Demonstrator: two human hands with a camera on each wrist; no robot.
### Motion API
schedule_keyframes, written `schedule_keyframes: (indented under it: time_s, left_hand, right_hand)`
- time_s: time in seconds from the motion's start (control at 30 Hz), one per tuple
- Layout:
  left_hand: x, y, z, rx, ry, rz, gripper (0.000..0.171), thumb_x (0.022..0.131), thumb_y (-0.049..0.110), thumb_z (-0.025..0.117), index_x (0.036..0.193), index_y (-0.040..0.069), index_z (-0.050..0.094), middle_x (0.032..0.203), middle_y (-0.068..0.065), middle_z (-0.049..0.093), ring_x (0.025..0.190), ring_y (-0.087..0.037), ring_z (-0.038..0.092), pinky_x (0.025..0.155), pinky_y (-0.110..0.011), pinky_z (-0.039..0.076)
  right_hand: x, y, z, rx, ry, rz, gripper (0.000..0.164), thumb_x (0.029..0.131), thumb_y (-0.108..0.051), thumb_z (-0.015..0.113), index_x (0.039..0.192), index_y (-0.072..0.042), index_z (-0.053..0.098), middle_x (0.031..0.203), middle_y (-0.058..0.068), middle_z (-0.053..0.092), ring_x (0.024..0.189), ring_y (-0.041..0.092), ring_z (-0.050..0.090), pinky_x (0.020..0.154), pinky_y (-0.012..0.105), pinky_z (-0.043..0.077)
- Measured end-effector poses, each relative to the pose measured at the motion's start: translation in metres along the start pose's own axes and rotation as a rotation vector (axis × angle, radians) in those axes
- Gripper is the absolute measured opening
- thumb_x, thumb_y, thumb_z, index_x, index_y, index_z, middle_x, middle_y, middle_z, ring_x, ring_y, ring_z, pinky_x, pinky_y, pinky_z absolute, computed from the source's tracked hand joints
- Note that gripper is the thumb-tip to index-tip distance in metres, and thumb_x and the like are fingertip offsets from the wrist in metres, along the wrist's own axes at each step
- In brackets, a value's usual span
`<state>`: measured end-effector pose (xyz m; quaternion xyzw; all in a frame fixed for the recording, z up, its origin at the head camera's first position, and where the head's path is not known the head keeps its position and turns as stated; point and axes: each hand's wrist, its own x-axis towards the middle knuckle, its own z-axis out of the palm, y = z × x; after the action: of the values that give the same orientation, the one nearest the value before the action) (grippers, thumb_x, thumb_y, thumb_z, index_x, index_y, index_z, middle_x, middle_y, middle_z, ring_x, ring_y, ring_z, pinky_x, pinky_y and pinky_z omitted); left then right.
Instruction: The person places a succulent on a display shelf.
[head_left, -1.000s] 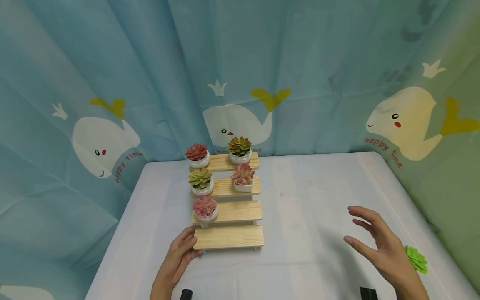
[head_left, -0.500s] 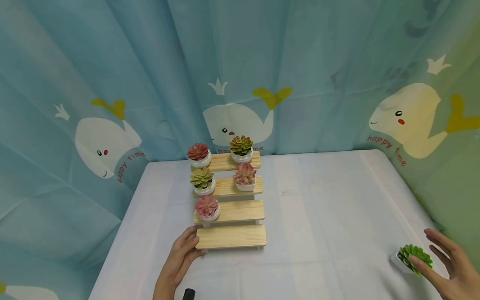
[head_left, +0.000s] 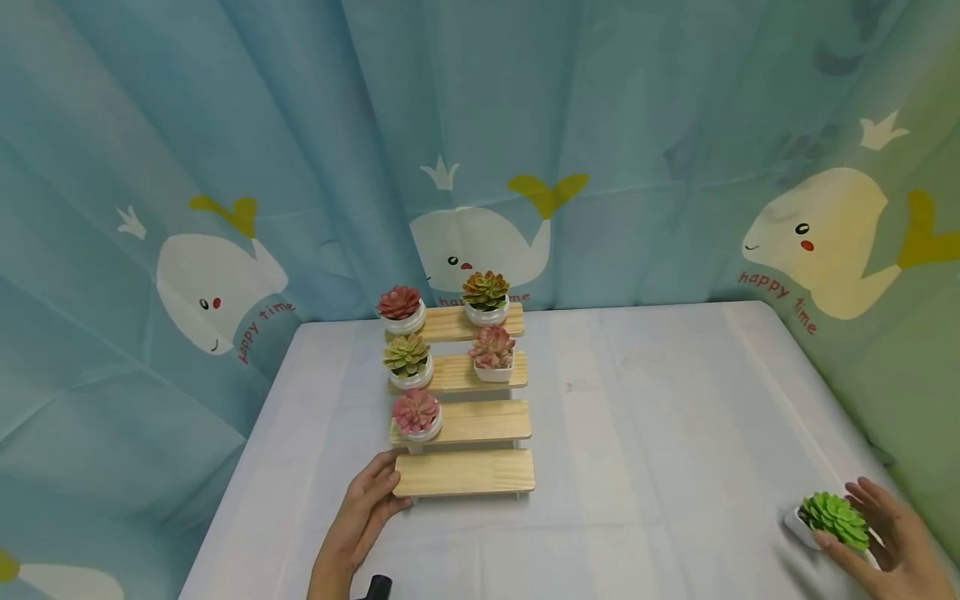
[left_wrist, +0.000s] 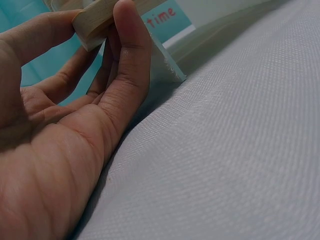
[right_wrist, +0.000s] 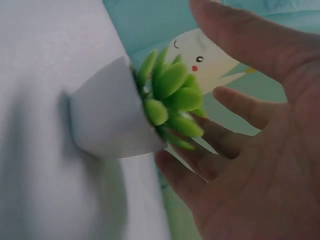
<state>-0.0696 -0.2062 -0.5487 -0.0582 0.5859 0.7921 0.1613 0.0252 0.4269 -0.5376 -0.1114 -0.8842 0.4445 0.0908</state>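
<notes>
My left hand (head_left: 362,512) grips the left end of the lowest step of a tiered wooden plant stand (head_left: 465,473). In the left wrist view its thumb and fingers pinch the board's corner (left_wrist: 95,25). At the table's right side, a bright green artificial succulent (head_left: 834,518) stands in a white pot (right_wrist: 112,112). Around its leaves is my right hand (head_left: 896,546), thumb and fingers spread apart. In the right wrist view the fingers reach behind the leaves and a gap shows between thumb and plant.
On the stand's upper steps sit several potted succulents: dark red (head_left: 400,302), orange-green (head_left: 486,290), pale green (head_left: 407,356), and two pink ones, the right one (head_left: 492,347) and the lower one (head_left: 417,412). A white cloth covers the table (head_left: 637,433); whale-print curtains (head_left: 637,167) hang behind.
My right hand has moved right and down to the green succulent, with its fingers now around the leaves. The left hand has stayed on the stand; the head view has shifted slightly.
</notes>
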Motion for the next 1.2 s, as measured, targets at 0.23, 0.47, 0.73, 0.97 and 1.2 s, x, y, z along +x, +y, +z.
schedule_keyframes:
  time_s: [0.23, 0.47, 0.73, 0.97, 1.2]
  left_hand:
    - [0.000, 0.001, 0.001, -0.006, 0.020, -0.006, 0.047, 0.109, 0.014, 0.052, 0.152, 0.000, 0.039, 0.139, -0.004, 0.061, 0.111, -0.014, 0.062, 0.082, -0.027, 0.059]
    - [0.000, 0.002, 0.000, 0.003, 0.002, -0.010, 0.051, 0.109, 0.014, 0.051, 0.154, -0.002, 0.035, 0.139, -0.003, 0.060, 0.111, -0.013, 0.061, 0.083, -0.027, 0.059]
    - [0.000, 0.001, -0.001, 0.001, 0.005, -0.012, 0.050, 0.109, 0.014, 0.051, 0.154, -0.002, 0.035, 0.138, -0.002, 0.060, 0.110, -0.012, 0.061, 0.083, -0.027, 0.059]
    - [0.000, 0.001, 0.000, -0.001, 0.010, -0.012, 0.051, 0.109, 0.014, 0.052, 0.154, -0.002, 0.034, 0.138, -0.002, 0.060, 0.110, -0.012, 0.061, 0.083, -0.026, 0.059]
    - [0.000, 0.002, 0.001, 0.004, 0.003, -0.008, 0.051, 0.109, 0.015, 0.051, 0.154, -0.002, 0.035, 0.139, -0.004, 0.059, 0.111, -0.013, 0.060, 0.083, -0.027, 0.059]
  right_hand:
    - [0.009, 0.015, -0.002, 0.135, -0.084, -0.103, 0.100, 0.092, 0.018, 0.065, 0.168, -0.014, 0.008, 0.128, -0.045, 0.035, 0.107, -0.030, 0.042, 0.077, -0.004, 0.040]
    - [0.006, 0.022, 0.002, 0.275, -0.074, -0.030, 0.092, 0.092, 0.017, 0.066, 0.154, -0.041, 0.031, 0.117, -0.042, 0.049, 0.098, -0.023, 0.052, 0.073, -0.001, 0.044]
    - [0.005, 0.031, 0.004, 0.450, -0.068, -0.132, 0.090, 0.083, 0.030, 0.063, 0.144, -0.034, 0.047, 0.118, -0.030, 0.061, 0.099, -0.016, 0.059, 0.073, 0.002, 0.048]
    - [0.005, 0.024, 0.009, 0.348, -0.025, -0.141, 0.087, 0.085, 0.027, 0.065, 0.151, -0.026, 0.046, 0.120, -0.032, 0.059, 0.097, -0.017, 0.059, 0.071, 0.003, 0.048]
    - [0.008, 0.004, 0.019, 0.198, -0.032, -0.151, 0.085, 0.089, 0.021, 0.066, 0.159, -0.018, 0.039, 0.127, -0.037, 0.050, 0.100, -0.021, 0.057, 0.075, 0.000, 0.048]
